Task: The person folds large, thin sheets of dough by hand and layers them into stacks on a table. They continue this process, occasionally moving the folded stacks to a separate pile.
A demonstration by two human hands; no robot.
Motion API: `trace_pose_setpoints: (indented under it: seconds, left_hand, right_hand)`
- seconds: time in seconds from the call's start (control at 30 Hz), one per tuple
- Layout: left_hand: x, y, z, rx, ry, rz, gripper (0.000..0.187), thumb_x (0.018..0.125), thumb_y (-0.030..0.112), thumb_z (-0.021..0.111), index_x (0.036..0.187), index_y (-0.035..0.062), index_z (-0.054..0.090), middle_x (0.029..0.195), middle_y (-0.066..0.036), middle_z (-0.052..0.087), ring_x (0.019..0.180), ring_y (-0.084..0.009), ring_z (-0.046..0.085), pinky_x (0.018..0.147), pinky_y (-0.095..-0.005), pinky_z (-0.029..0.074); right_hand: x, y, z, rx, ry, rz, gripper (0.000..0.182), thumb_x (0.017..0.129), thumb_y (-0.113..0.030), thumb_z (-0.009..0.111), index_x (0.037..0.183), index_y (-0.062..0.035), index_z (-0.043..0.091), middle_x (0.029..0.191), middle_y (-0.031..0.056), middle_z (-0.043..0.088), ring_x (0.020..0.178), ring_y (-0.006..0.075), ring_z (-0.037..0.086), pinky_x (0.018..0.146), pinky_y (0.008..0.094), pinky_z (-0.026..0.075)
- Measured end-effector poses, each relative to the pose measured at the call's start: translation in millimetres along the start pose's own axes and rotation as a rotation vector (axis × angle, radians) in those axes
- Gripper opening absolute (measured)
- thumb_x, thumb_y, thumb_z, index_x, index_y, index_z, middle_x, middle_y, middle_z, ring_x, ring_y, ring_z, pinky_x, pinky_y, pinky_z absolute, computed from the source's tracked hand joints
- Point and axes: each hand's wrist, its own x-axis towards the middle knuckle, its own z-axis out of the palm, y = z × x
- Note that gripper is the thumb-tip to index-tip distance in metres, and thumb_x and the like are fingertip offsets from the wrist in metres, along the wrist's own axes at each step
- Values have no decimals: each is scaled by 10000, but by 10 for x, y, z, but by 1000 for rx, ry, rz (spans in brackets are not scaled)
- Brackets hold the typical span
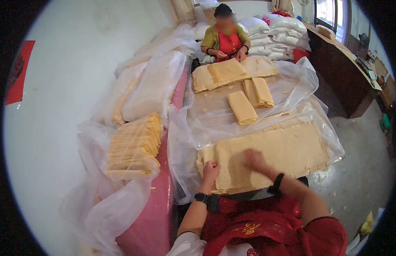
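Note:
A thick stack of pale yellow sheets [287, 149] lies on clear plastic right in front of me. My left hand [210, 170] pinches the stack's near left edge, fingers closed on the top sheet. My right hand [254, 159] is blurred with motion and rests flat on the top sheet near the stack's middle. Both wrists carry black bands, and a red apron [257, 226] covers my lap.
Two folded sheet bundles [242, 107] [258, 92] lie mid-table. Across the table a person in a red apron [227, 40] handles another stack [232, 72]. Folded bundles in plastic bags [134, 145] sit left on a pink surface. White sacks [274, 32] are piled behind; a dark counter [343, 72] stands right.

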Motion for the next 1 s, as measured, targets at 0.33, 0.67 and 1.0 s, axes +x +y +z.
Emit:
trace_pose_setpoints:
  seconds: [0.33, 0.67, 1.0]
  left_hand:
    - [-344, 413, 87, -764, -500, -86, 318, 882, 200, 620, 1130, 7, 571, 1014, -60, 628, 896, -148, 587, 800, -290, 482]
    - [-586, 305, 445, -1137, -461, -133, 364, 954, 332, 525, 1228, 92, 516, 1168, -19, 548, 1035, -172, 538, 855, -343, 456]
    - [-807, 755, 767, -953, -397, 203, 819, 859, 350, 671, 1462, 40, 210, 1406, -95, 353, 1071, -180, 517, 882, -340, 449]
  right_hand:
    - [-1069, -748, 247, -85, 352, -157, 848, 752, -578, 619, 1334, -1, 400, 1395, 209, 382, 1319, 338, 327, 1075, 488, 235]
    - [-670, 218, 162, 1331, 621, 418, 242, 845, -222, 571, 840, 9, 645, 920, 112, 675, 820, 255, 637, 702, 371, 499]
    - [-1175, -181, -1851, 487, 767, 58, 212, 895, -226, 613, 853, -19, 641, 749, 97, 650, 653, 139, 598, 584, 305, 476]
